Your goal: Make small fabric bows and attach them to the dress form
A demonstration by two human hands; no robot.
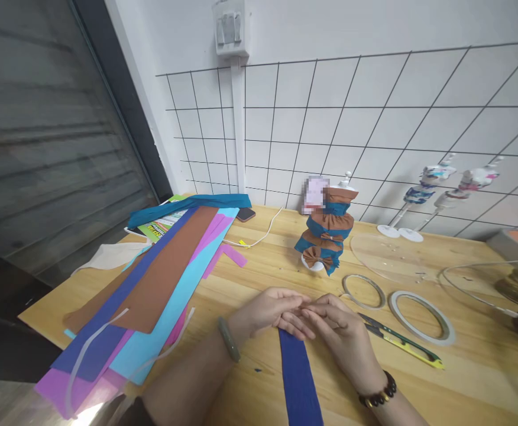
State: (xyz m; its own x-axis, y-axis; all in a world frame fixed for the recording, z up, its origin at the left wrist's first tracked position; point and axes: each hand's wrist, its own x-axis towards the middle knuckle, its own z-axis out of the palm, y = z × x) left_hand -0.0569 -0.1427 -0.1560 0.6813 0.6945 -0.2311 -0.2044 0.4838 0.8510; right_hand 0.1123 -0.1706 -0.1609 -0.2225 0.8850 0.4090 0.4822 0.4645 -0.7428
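Note:
A strip of dark blue crepe paper [301, 378] lies lengthwise on the wooden table, its far end passing under my hands. My left hand [281, 313] wears a jade-coloured bangle and has its fingers curled above that end. Meeting its fingertips, my right hand [339, 331] pinches with thumb and forefinger. Whatever sits between the fingers is hidden or too small to make out. Beyond my hands stands a small dress form [330, 228] wrapped in brown and teal ruffled crepe paper, with brown bows on its front.
Stacked crepe paper sheets [170, 266] cover the table's left side. Right of my hands lie yellow-and-black snips [401, 340], a wide tape roll [422, 318] and a narrower one [364, 291]. Two more dress forms [421, 192] stand by the wall grid. A phone [245, 215] lies behind.

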